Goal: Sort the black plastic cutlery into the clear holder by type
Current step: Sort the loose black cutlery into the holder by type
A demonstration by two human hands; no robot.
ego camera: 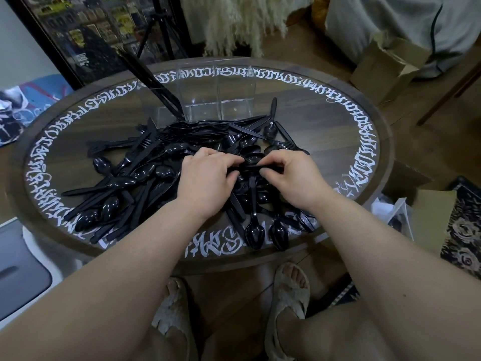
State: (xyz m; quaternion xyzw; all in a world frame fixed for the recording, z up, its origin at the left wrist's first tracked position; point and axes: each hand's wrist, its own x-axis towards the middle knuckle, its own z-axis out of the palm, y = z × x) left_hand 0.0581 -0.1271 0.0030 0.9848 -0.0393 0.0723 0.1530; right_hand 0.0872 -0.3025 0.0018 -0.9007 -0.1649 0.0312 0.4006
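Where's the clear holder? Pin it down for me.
In the head view, the clear holder stands at the far side of the round table, just behind the cutlery pile, with a few black pieces leaning in its left compartment.

The room is rather dim and the light is soft, without hard shadows. The glass top of my surface (325,142) gives a pale glare on the far side, so the clear holder (216,100) is hard to see. Small highlights shine on the black cutlery (145,173). The wide lens bends the edges strongly, and my forearms look very large. The corners are a little soft and grainy.
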